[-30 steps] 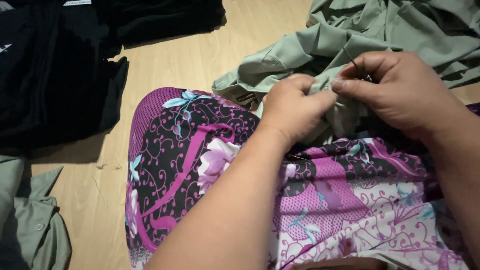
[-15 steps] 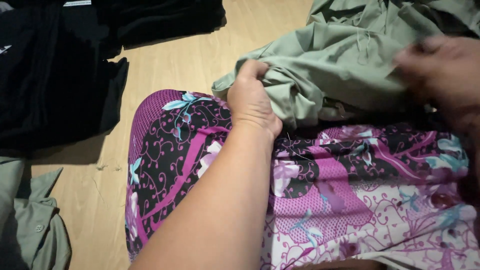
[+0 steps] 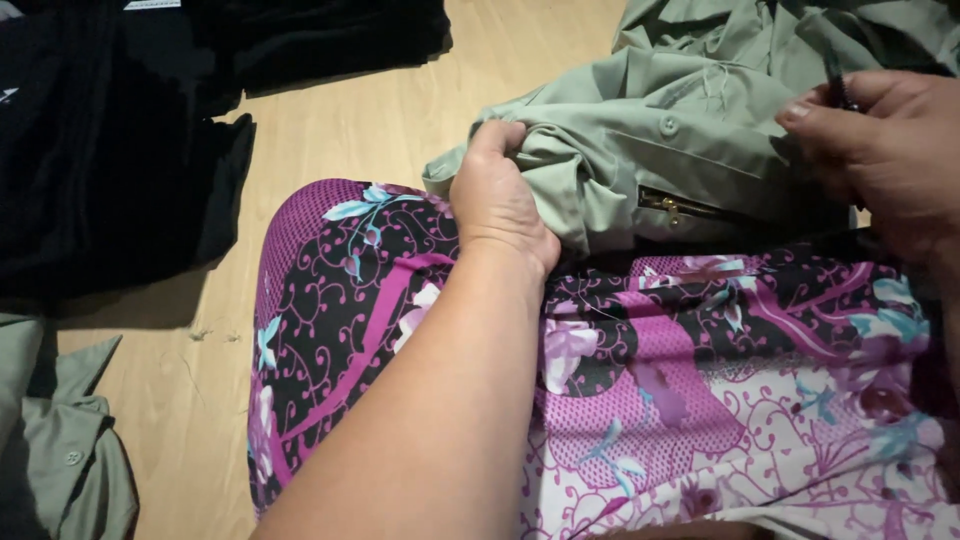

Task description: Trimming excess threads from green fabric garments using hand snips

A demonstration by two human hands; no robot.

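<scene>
Left hand point(image 3: 497, 205) gripping a bunched fold of sage green garment point(image 3: 650, 150) lying across a purple floral lap cloth point(image 3: 700, 400), right hand point(image 3: 885, 150) pinching a small dark object, black clothes point(image 3: 110, 150) on wooden floor point(image 3: 340, 130)

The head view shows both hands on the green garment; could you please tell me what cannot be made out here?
- The small dark thing pinched in the right hand: mostly covered by the fingers, so its kind is unclear.
- The left hand fingertips: curled into a fold of the green garment.
- The zipper: its far end runs under the garment's fold.
- The black clothing: too dark to show detail, and cut off by the top and left edges.
</scene>
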